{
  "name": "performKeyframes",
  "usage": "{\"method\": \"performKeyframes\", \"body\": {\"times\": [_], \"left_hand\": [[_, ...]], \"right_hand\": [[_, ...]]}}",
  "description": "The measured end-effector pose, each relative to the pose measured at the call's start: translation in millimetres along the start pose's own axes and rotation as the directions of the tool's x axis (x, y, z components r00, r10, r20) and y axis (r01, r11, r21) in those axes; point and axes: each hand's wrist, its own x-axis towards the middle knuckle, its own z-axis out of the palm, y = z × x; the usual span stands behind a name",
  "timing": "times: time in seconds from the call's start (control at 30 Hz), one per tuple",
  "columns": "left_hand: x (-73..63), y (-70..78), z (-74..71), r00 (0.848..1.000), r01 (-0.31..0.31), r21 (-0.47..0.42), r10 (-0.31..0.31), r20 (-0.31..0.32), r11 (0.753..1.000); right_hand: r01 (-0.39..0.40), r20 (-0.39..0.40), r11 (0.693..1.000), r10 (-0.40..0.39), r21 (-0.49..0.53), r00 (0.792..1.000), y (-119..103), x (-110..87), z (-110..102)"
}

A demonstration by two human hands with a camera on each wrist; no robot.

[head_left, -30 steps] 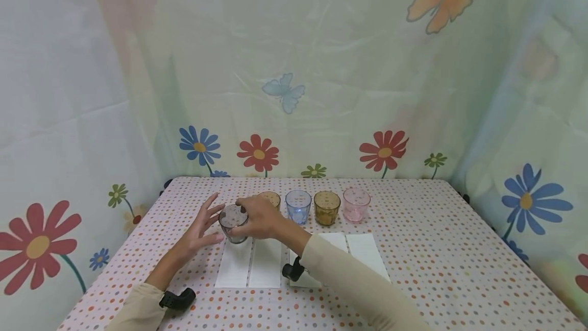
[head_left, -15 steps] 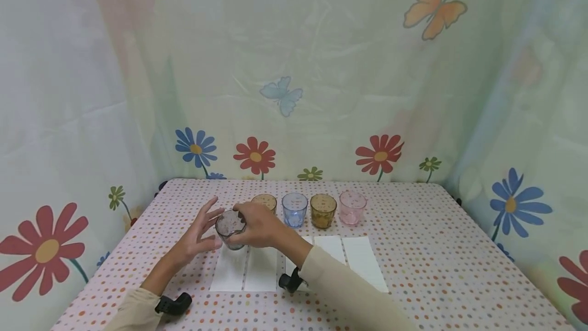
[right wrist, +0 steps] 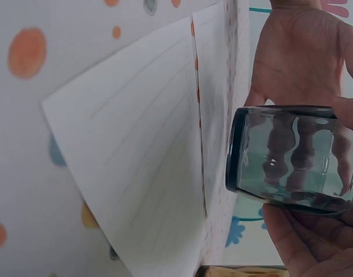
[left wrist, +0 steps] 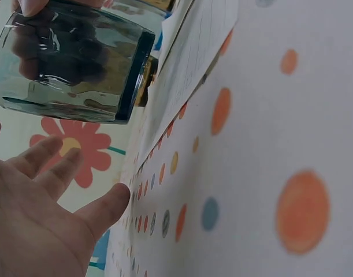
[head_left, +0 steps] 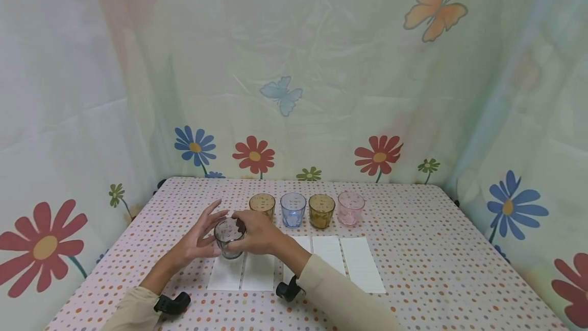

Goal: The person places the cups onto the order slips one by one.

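A clear grey glass tumbler (head_left: pixel 225 241) is gripped by my right hand (head_left: pixel 257 234), thumb on the near side and fingers round the far side. In the right wrist view the tumbler (right wrist: pixel 292 158) stays upright, its base close over the leftmost white paper strips (head_left: pixel 225 274). Just left of the glass is my left hand (head_left: pixel 195 241), with fingers spread and bent a little. The left wrist view shows this left hand (left wrist: pixel 43 213) relaxed, its palm facing the tumbler (left wrist: pixel 78 63) and a gap between them.
Behind the strips stands a row of glasses: amber (head_left: pixel 263 202), blue (head_left: pixel 293 211), darker amber (head_left: pixel 321 212) and pink (head_left: pixel 351 210). More white paper strips (head_left: pixel 360 264) lie to the right on the dotted tablecloth (head_left: pixel 427 280). A flowered curtain (head_left: pixel 321 65) hangs beyond the table.
The grey tumbler has come lower and slightly nearer over the left paper strips, still in my right hand. My left hand stays beside it. The head view has shifted slightly.
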Motion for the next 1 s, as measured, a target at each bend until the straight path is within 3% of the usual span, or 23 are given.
{"method": "performKeyframes", "body": {"times": [0.4, 1.0], "left_hand": [[-4.8, -1.0, -3.9, 0.997, 0.004, -0.026, -0.003, 0.074, 1.000], [-4.1, -1.6, -6.1, 0.994, 0.026, -0.017, -0.024, 0.106, 1.000]], "right_hand": [[0.028, 0.025, 1.000, -0.028, 0.005, 0.999, -1, -3.8, 7], [0.000, 0.061, 1.000, -0.001, 0.024, 0.998, -2, -8.9, 10]]}}
